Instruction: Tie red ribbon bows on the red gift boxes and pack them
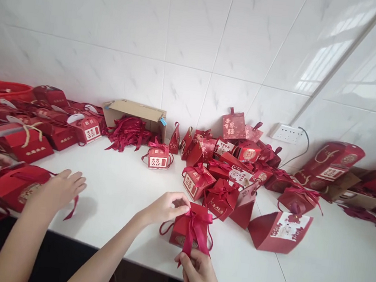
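Note:
A red gift box (pixel 180 228) with cord handles at its sides stands close to the front edge of the white table. A shiny dark-pink ribbon (pixel 196 227) is tied in a bow on it, its tails hanging down the front. At the box's upper left, my left hand (pixel 169 209) pinches a loop of the bow between thumb and fingers. Below the box my right hand (pixel 201 272) is closed, thumb against fingers, round the lower end of a ribbon tail. Part of the box front is hidden behind the ribbon.
To my left, a co-worker's hands (pixel 60 189) are at another red box (pixel 12 182). Finished-looking boxes (pixel 225 197) crowd the table behind mine. A cardboard box (pixel 137 107) spills ribbons (pixel 128 133) by the tiled wall. A power strip (pixel 286 133) hangs there too.

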Action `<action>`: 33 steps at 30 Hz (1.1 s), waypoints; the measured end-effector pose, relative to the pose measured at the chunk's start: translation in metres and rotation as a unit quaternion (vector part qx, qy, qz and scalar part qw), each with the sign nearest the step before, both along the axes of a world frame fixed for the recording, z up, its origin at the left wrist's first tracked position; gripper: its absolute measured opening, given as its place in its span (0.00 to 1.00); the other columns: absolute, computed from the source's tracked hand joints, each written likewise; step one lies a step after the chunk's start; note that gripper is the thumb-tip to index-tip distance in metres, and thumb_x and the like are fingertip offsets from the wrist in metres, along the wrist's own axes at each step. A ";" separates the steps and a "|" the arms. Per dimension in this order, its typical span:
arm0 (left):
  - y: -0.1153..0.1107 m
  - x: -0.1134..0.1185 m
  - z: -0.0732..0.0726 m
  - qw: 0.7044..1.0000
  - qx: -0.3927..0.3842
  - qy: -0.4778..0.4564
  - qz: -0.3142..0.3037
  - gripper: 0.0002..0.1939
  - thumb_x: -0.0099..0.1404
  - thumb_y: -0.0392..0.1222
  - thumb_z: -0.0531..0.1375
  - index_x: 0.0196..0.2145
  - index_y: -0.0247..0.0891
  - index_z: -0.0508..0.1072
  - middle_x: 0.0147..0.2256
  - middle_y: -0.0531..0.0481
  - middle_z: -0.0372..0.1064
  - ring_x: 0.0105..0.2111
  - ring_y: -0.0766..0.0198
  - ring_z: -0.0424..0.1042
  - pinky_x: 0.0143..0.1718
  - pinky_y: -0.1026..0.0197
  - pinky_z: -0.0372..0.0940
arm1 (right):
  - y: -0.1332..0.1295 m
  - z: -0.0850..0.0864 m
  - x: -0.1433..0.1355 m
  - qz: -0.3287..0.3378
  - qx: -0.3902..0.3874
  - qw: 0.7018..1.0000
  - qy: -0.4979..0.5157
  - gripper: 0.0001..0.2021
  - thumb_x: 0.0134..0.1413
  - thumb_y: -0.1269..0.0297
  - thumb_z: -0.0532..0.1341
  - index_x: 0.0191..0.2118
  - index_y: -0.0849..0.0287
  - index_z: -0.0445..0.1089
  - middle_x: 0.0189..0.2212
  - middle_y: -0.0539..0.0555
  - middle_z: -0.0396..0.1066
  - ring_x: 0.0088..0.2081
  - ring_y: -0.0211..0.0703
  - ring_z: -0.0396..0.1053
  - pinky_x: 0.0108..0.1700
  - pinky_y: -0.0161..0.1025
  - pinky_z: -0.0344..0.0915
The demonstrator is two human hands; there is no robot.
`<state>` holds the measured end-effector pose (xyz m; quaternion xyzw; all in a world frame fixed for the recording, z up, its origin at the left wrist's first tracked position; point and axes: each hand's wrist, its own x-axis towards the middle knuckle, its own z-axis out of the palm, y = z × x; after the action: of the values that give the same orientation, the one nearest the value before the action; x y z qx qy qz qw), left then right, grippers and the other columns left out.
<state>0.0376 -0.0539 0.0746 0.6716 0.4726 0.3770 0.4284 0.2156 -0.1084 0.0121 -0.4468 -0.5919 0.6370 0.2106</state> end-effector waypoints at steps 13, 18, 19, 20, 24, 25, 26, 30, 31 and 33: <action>0.008 0.003 -0.011 0.970 -0.149 -0.190 -0.031 0.15 0.56 0.51 0.59 0.33 0.36 0.66 0.19 0.60 0.58 0.09 0.78 0.52 0.10 0.70 0.40 | -0.001 0.000 0.001 -0.003 0.007 1.000 -0.002 0.34 0.42 0.30 0.50 0.31 0.62 0.64 0.10 0.43 0.55 0.10 0.29 0.50 0.14 0.29 0.44; 0.011 -0.003 -0.016 0.943 -0.190 -0.272 -0.021 0.16 0.54 0.49 0.59 0.37 0.37 0.65 0.16 0.61 0.57 0.08 0.77 0.49 0.10 0.70 0.39 | -0.001 0.004 0.004 -0.010 0.025 1.000 0.005 0.28 0.50 0.37 0.51 0.32 0.63 0.66 0.12 0.43 0.57 0.10 0.29 0.53 0.15 0.28 0.47; 0.010 -0.005 -0.016 0.940 -0.193 -0.281 -0.018 0.16 0.52 0.47 0.59 0.37 0.37 0.65 0.19 0.59 0.61 0.08 0.77 0.51 0.10 0.70 0.40 | -0.001 0.006 0.004 -0.011 0.031 0.999 0.003 0.27 0.52 0.40 0.52 0.31 0.63 0.66 0.12 0.43 0.57 0.11 0.29 0.53 0.15 0.28 0.48; 0.010 -0.006 -0.015 0.939 -0.192 -0.283 -0.016 0.17 0.51 0.46 0.60 0.38 0.37 0.65 0.22 0.57 0.64 0.09 0.77 0.53 0.10 0.70 0.41 | -0.001 0.008 0.005 -0.010 0.038 0.999 -0.001 0.25 0.53 0.42 0.52 0.31 0.63 0.67 0.13 0.43 0.58 0.11 0.29 0.54 0.16 0.28 0.49; 0.007 -0.011 -0.015 0.951 -0.182 -0.249 -0.011 0.17 0.51 0.44 0.62 0.38 0.37 0.66 0.31 0.52 0.69 0.10 0.79 0.55 0.09 0.70 0.40 | -0.006 0.032 0.016 0.045 0.057 0.995 -0.062 0.20 0.56 0.51 0.52 0.24 0.61 0.68 0.15 0.47 0.64 0.11 0.29 0.56 0.16 0.29 0.52; 0.007 -0.011 -0.016 0.952 -0.185 -0.242 -0.014 0.16 0.52 0.43 0.62 0.38 0.37 0.66 0.30 0.53 0.68 0.10 0.79 0.54 0.09 0.70 0.40 | -0.008 0.042 0.021 0.080 0.058 0.991 -0.086 0.20 0.56 0.52 0.54 0.21 0.61 0.66 0.15 0.48 0.65 0.11 0.29 0.56 0.16 0.29 0.53; 0.006 -0.011 -0.016 0.952 -0.189 -0.239 -0.017 0.15 0.52 0.44 0.62 0.37 0.37 0.66 0.29 0.54 0.68 0.09 0.79 0.55 0.08 0.71 0.40 | -0.008 0.053 0.026 0.115 0.059 0.986 -0.107 0.20 0.54 0.52 0.55 0.18 0.60 0.65 0.15 0.48 0.66 0.11 0.30 0.57 0.16 0.30 0.54; 0.007 -0.009 -0.020 0.950 -0.188 -0.249 -0.021 0.17 0.52 0.47 0.64 0.37 0.38 0.65 0.18 0.60 0.62 0.08 0.76 0.54 0.07 0.72 0.39 | 0.004 0.091 0.038 0.076 0.152 0.979 -0.116 0.17 0.55 0.52 0.56 0.24 0.59 0.68 0.16 0.47 0.66 0.15 0.33 0.62 0.19 0.31 0.58; 0.007 -0.008 -0.021 0.950 -0.185 -0.253 -0.018 0.18 0.52 0.49 0.64 0.37 0.38 0.65 0.15 0.62 0.59 0.07 0.76 0.53 0.06 0.73 0.39 | 0.012 0.095 0.037 0.022 0.208 0.972 -0.108 0.15 0.56 0.53 0.56 0.27 0.58 0.69 0.18 0.48 0.67 0.19 0.35 0.64 0.23 0.31 0.60; 0.007 -0.006 -0.022 0.950 -0.178 -0.258 -0.017 0.21 0.53 0.54 0.64 0.36 0.37 0.64 0.10 0.64 0.53 0.05 0.76 0.49 0.06 0.73 0.38 | 0.030 0.095 0.031 -0.065 0.325 0.938 -0.103 0.11 0.57 0.58 0.56 0.32 0.58 0.70 0.25 0.51 0.69 0.29 0.38 0.68 0.32 0.34 0.65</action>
<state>0.0319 -0.0467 0.0530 0.4722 0.3941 0.4397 0.6545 0.2465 -0.0785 0.1071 -0.4544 -0.7550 0.3451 0.3231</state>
